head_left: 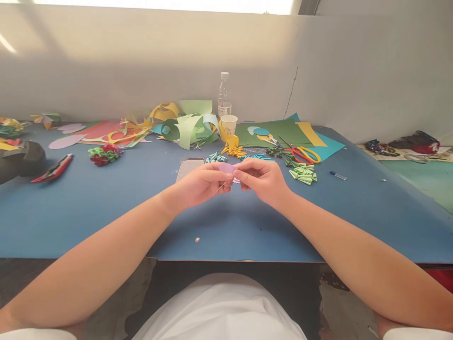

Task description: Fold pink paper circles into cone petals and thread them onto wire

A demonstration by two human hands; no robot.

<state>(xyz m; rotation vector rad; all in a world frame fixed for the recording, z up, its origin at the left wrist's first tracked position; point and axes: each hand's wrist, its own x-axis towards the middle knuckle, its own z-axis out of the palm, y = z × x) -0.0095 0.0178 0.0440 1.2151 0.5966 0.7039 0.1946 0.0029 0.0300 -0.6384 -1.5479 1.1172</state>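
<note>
Both hands meet over the middle of the blue table, pinching a small purple paper piece [227, 168] between them. My left hand [208, 183] holds its left side with thumb and fingers, and a thin pale stick or needle [220, 188] pokes out below those fingers. My right hand [260, 178] grips the paper's right side, fingers curled. Part of the paper is hidden by the fingertips. A grey flat box [189, 169] lies just behind my left hand. Small rolled paper cones, blue [216, 157], yellow [234, 147] and green [303, 174], lie beyond the hands.
Paper scraps [191, 130], a bottle [224, 94] and a paper cup [229, 124] stand at the back. Scissors [304, 155] and a blue-capped blade [338, 175] lie right; a red cutter [56, 169] and a paper flower cluster [105, 154] left. A small bead [197, 240] lies near the front edge [240, 260].
</note>
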